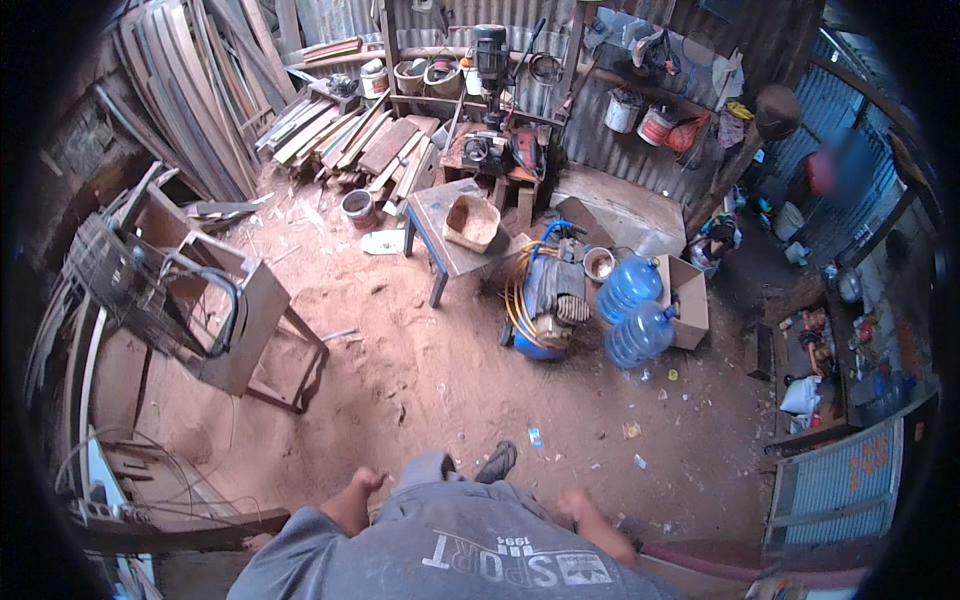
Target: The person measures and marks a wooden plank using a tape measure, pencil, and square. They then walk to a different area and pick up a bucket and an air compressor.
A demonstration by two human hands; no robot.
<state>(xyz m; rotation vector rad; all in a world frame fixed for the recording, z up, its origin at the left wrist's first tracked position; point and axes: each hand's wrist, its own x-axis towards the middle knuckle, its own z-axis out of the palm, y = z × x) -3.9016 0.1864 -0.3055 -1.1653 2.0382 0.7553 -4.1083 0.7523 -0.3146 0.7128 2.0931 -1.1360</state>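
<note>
My left hand (368, 480) hangs beside my body at the lower middle, its fingers curled in and nothing showing in them. On the other side, my right hand (576, 503) is smeared by motion, so its fingers cannot be made out. Neither hand touches anything visible. Ahead of me, a blue air compressor (545, 300) with a coiled yellow hose stands on the sandy floor. Two blue water bottles (640, 335) lie close to its right, next to an open cardboard box (690, 300). My shoe (497, 462) shows just in front of me.
A small table (437, 213) carries a square tan tub (472, 222). Behind it are a drill press (490, 75) and stacked boards (345, 140). A wooden frame with a wire-guarded fan (105, 265) stands at left. Small litter and a blue grate (835, 490) lie at right.
</note>
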